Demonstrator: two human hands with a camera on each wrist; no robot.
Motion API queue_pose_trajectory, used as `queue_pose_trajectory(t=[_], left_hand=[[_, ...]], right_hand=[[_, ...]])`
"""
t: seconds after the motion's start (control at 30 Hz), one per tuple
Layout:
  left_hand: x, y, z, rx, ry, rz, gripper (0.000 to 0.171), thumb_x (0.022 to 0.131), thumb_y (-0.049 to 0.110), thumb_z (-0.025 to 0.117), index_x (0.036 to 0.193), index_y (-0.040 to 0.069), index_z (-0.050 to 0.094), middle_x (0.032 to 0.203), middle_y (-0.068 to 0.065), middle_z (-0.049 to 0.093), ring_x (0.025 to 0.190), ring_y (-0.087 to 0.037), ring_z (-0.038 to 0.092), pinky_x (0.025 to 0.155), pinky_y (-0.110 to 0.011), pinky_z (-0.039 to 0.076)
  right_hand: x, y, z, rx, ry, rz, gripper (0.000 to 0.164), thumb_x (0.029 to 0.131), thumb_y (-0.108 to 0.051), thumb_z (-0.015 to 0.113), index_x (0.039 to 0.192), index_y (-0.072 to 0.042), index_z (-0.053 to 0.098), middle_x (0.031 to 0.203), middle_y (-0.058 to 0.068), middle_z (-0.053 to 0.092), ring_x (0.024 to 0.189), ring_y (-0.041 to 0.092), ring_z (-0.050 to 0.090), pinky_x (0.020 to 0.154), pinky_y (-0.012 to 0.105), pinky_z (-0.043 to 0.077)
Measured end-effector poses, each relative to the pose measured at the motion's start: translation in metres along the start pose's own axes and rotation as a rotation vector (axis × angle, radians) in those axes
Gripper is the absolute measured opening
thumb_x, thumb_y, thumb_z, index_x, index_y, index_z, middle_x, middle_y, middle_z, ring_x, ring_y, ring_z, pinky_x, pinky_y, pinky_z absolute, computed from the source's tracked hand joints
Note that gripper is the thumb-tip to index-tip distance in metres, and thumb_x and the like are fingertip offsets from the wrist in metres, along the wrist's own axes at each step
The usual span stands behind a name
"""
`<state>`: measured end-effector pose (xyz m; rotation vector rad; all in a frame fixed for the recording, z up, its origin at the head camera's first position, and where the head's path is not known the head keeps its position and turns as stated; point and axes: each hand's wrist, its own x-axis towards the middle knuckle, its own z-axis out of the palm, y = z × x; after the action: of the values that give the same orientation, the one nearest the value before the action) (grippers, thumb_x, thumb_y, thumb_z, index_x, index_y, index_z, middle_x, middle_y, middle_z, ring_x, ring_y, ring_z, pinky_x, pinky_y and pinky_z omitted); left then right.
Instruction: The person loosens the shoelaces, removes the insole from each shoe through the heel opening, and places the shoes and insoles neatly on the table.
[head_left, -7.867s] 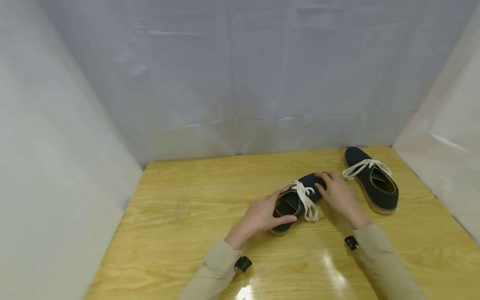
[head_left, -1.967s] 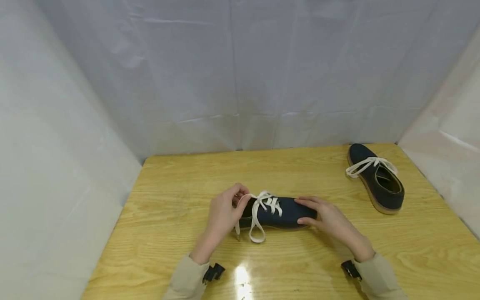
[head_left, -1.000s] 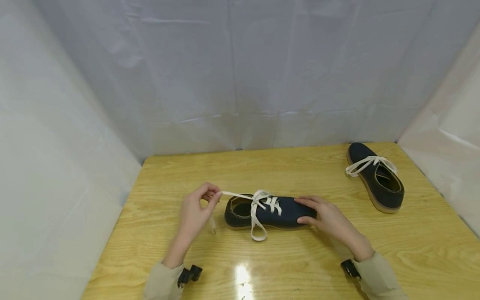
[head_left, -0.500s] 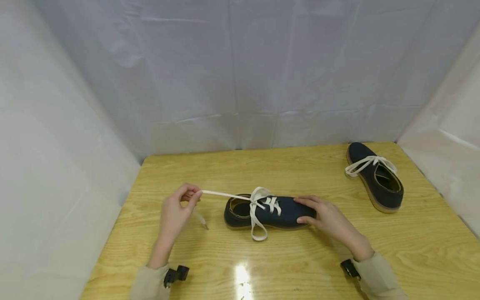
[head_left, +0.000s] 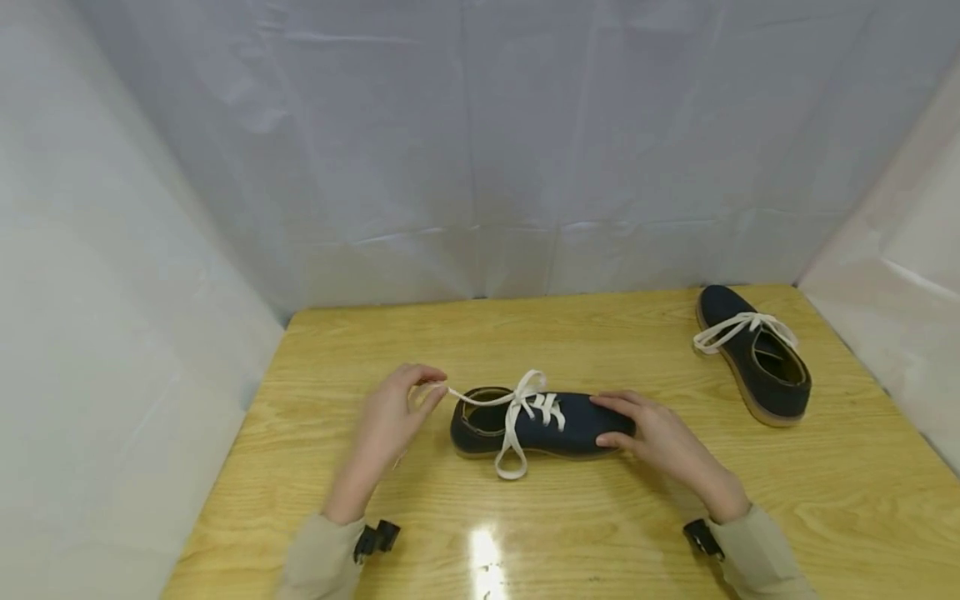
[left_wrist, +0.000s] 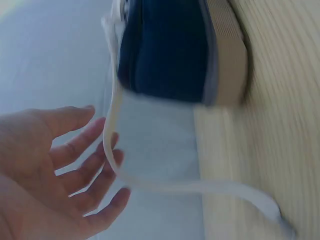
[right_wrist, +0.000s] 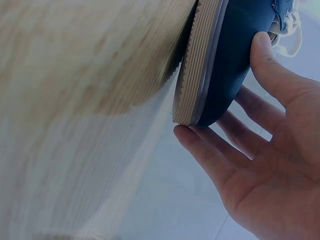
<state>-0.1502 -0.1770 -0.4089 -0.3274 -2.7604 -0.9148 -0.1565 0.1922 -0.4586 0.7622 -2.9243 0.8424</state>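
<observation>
A navy lace-up shoe (head_left: pixel 573 421) with a tan sole lies sideways at the table's middle, toe to the right. White laces are tied in a bow (head_left: pixel 517 404), one loop toward me and one away. My right hand (head_left: pixel 660 429) holds the toe, thumb on one side and fingers round the other, as the right wrist view shows. By the heel is my left hand (head_left: pixel 393 408), its fingers loosely bent. One lace end (left_wrist: pixel 111 145) runs slack across its fingertips in the left wrist view, the thumb apart from it, and trails to the wood.
A matching navy shoe (head_left: pixel 776 392) with white laces stands at the back right of the wooden table (head_left: pixel 360 350). Pale sheeting (head_left: pixel 480 167) hangs behind the table and along both sides. Each wrist carries a small black device (head_left: pixel 375 540).
The shoe was first angled further right, then turned sideways. My left hand drew one lace out leftward; since half a second ago it has come back right and the lace has gone slack.
</observation>
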Motion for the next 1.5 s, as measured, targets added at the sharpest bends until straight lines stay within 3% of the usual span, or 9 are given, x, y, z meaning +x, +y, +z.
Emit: queue_pose_trajectory(t=[0.1,0.23,0.47,0.83,1.13,1.5], left_hand=[[0.009,0.018,0.01,0.005,0.003,0.092,0.017,0.094,0.021,0.074,0.109,0.012,0.075,0.11,-0.006,0.073,0.104,-0.027,0.067,0.092,-0.046,0.053],[0.016,0.037,0.022,0.01,-0.048,0.186,0.017,0.092,0.025,0.077,0.105,0.015,0.077,0.104,-0.001,0.075,0.097,-0.022,0.07,0.088,-0.042,0.054],[0.017,0.047,0.033,0.088,-0.043,0.26,0.006,0.09,0.025,0.079,0.095,0.021,0.079,0.09,0.008,0.076,0.078,-0.01,0.07,0.101,-0.049,0.046],[0.013,0.024,0.027,0.094,0.064,0.301,0.004,0.089,0.015,0.078,0.091,0.015,0.074,0.088,0.002,0.074,0.079,-0.015,0.069,0.089,-0.048,0.053],[0.009,0.001,0.0,0.038,0.159,0.223,0.004,0.092,0.01,0.074,0.095,0.008,0.072,0.089,-0.005,0.074,0.081,-0.021,0.07,0.078,-0.04,0.057],[0.001,-0.024,-0.019,0.018,0.244,0.143,0.005,0.091,0.01,0.075,0.095,0.008,0.072,0.09,-0.007,0.074,0.084,-0.026,0.071,0.077,-0.047,0.057]], right_hand=[[0.0,0.0,0.0,-0.006,0.002,-0.003,0.059,0.088,-0.031,0.079,0.141,-0.013,0.061,0.142,0.016,0.057,0.126,0.04,0.058,0.099,0.056,0.048],[0.0,0.0,0.0,-0.02,0.001,-0.014,0.06,0.088,-0.032,0.078,0.142,-0.013,0.06,0.142,0.016,0.057,0.125,0.04,0.058,0.098,0.056,0.049],[0.0,0.002,0.001,-0.026,0.003,-0.022,0.06,0.088,-0.031,0.078,0.142,-0.013,0.06,0.142,0.016,0.057,0.125,0.039,0.059,0.098,0.055,0.05],[0.0,0.002,0.002,-0.03,0.026,-0.037,0.059,0.088,-0.032,0.078,0.141,-0.012,0.061,0.14,0.016,0.058,0.124,0.039,0.059,0.097,0.055,0.05],[-0.001,0.002,0.001,-0.032,0.017,-0.017,0.059,0.088,-0.031,0.078,0.142,-0.012,0.06,0.141,0.017,0.058,0.124,0.04,0.059,0.098,0.056,0.049],[-0.001,0.001,0.001,-0.049,0.036,-0.041,0.057,0.088,-0.032,0.078,0.14,-0.012,0.062,0.138,0.017,0.06,0.122,0.04,0.06,0.096,0.055,0.051]])
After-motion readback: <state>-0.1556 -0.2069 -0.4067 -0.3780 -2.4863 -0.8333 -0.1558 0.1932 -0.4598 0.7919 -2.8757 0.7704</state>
